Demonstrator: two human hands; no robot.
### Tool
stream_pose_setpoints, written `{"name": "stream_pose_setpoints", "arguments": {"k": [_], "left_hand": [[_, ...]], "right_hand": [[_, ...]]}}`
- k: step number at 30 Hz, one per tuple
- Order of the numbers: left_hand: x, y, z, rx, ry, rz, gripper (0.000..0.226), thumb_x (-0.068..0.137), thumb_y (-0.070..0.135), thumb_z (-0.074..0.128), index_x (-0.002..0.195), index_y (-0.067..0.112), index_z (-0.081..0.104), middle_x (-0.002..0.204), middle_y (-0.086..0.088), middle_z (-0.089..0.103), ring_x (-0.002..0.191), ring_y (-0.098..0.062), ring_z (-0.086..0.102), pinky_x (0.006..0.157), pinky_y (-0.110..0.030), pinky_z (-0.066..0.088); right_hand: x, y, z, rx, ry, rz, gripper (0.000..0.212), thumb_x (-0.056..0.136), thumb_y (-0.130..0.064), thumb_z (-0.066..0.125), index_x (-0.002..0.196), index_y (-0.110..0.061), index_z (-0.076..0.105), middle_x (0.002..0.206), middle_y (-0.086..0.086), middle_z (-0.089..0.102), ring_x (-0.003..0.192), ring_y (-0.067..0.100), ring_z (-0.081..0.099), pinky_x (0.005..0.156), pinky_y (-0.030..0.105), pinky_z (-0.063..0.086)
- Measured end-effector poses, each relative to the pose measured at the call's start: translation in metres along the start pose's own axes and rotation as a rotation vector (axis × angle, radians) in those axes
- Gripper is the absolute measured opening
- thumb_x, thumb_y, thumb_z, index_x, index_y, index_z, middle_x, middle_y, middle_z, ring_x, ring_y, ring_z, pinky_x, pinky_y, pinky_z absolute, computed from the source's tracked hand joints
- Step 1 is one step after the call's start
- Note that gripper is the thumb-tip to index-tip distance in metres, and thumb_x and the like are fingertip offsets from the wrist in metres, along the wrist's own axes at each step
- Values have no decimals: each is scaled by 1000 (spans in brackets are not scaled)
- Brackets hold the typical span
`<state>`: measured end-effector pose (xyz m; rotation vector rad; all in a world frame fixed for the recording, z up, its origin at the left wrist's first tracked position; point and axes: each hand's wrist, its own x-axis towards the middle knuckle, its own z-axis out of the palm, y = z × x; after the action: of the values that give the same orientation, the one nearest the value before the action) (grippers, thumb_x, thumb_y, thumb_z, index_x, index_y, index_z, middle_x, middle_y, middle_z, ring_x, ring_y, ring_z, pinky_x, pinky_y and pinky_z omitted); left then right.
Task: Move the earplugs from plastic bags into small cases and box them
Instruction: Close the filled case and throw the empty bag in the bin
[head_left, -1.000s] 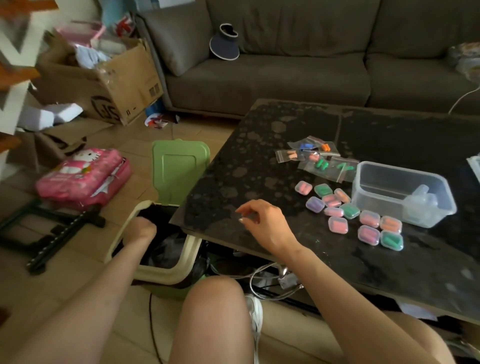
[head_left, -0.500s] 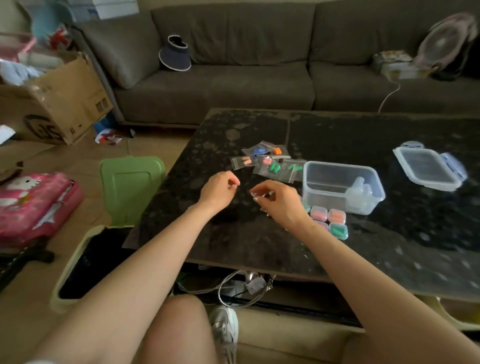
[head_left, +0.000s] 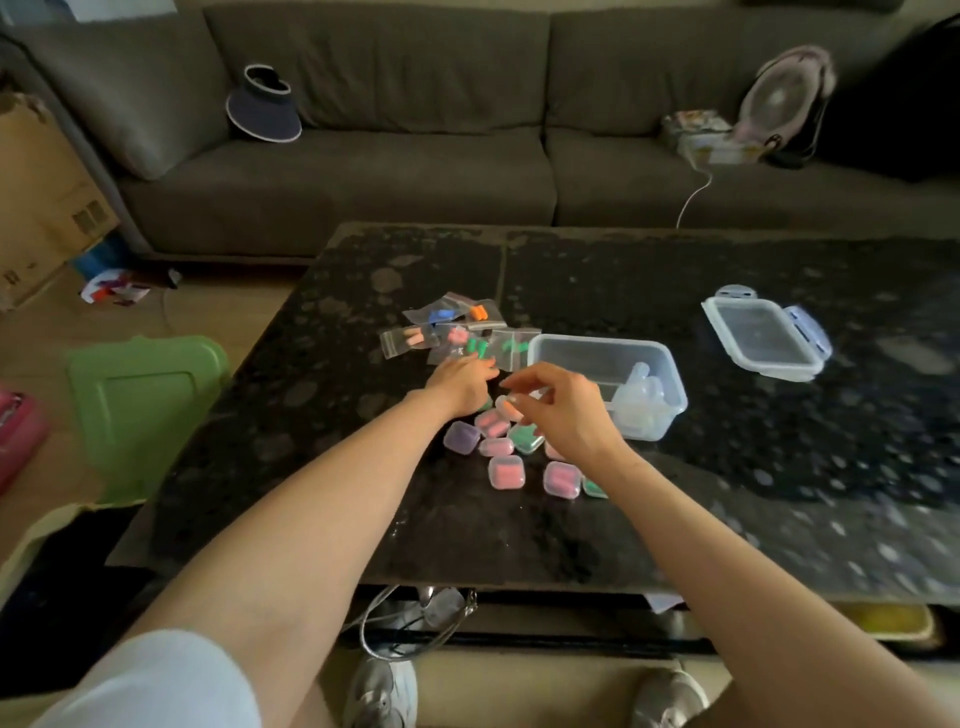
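Note:
Several small plastic bags (head_left: 457, 332) with blue, orange, pink and green earplugs lie in a pile mid-table. In front of them sit several small filled cases (head_left: 505, 473), pink, purple and green. A clear plastic box (head_left: 597, 353) stands to their right, with a few empty clear cases (head_left: 641, 400) in its right end. My left hand (head_left: 460, 384) stretches forward, its fingers lying on the bag of green earplugs. My right hand (head_left: 561, 410) hovers over the cases with loosely curled fingers, and I see nothing in it. It hides some cases.
The box's clear lid (head_left: 763, 338) lies on the black table (head_left: 311, 415) to the right. A green bin lid (head_left: 140, 405) stands off the table's left edge above an open bin. Behind are a sofa with a visor hat (head_left: 265, 104) and a cardboard box (head_left: 41, 197).
My left hand came up from the bin at the left and reached forward onto the bags. My right hand moved right over the cases. The view swung to the right.

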<state>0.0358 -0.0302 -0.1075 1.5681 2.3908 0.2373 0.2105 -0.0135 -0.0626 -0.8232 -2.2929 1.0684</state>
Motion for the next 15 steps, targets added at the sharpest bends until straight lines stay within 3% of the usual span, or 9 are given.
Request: {"name": "stream_pose_setpoints", "arguments": {"k": [4, 10, 15], "left_hand": [[-6, 0, -1, -79, 110, -66, 42, 96, 10, 40, 136, 15, 50, 146, -5, 42, 134, -25, 38, 111, -39, 31], [-49, 13, -30, -362, 631, -80, 10, 86, 9, 65, 95, 6, 70, 105, -6, 66, 96, -15, 60, 78, -20, 42], [-71, 10, -35, -407, 691, -169, 5, 85, 4, 65, 87, 8, 63, 91, -5, 65, 86, -17, 61, 69, -22, 43]], "right_hand": [[0, -2, -1, 1, 11, -11, 16, 90, -11, 63, 102, -18, 70, 90, -11, 62, 71, 2, 58, 65, 10, 45], [-2, -5, -5, 16, 23, 12, 15, 91, -13, 62, 105, -19, 67, 94, -9, 63, 81, 11, 63, 74, 23, 55], [-6, -8, -7, 41, -15, 54, 16, 91, -14, 63, 107, -18, 65, 95, -8, 60, 80, 9, 62, 67, 15, 50]]}}
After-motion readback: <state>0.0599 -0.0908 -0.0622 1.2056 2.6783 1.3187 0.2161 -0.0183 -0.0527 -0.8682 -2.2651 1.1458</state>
